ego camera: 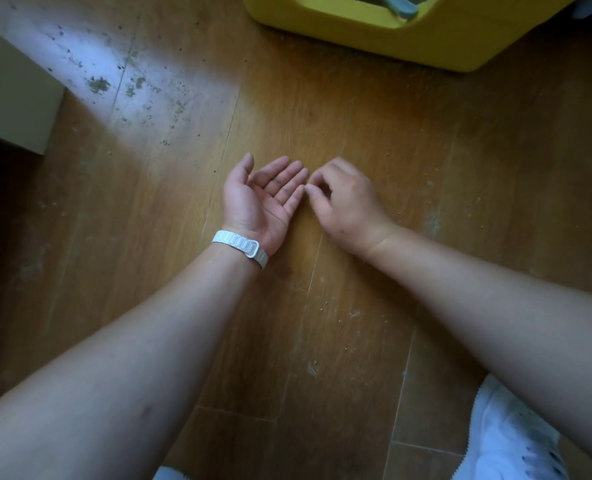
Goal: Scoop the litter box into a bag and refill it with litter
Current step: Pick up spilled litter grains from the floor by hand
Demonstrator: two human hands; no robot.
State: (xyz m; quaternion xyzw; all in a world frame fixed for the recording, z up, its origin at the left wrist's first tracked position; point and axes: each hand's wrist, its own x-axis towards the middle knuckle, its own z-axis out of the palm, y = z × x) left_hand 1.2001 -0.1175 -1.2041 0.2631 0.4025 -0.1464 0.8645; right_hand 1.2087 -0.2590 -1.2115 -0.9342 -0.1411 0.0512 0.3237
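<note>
The yellow litter box (388, 32) stands at the top of the view, cut off by the frame, with a grey-blue scoop handle (400, 5) resting over its rim. My left hand (263, 197) lies palm up on the wooden floor, fingers straight, with a white band at the wrist. My right hand (343, 199) is beside it, palm down, its thumb and fingers curled together at the tips of the left fingers. Whether it pinches a grain of litter is too small to tell. Loose litter grains (322, 308) dot the floor.
A white cabinet corner (13, 91) juts in at the left, with dirty specks on the floor (131, 84) next to it. My white shoe (516, 434) is at the lower right. The wooden floor (356, 126) stretches between my hands and the box.
</note>
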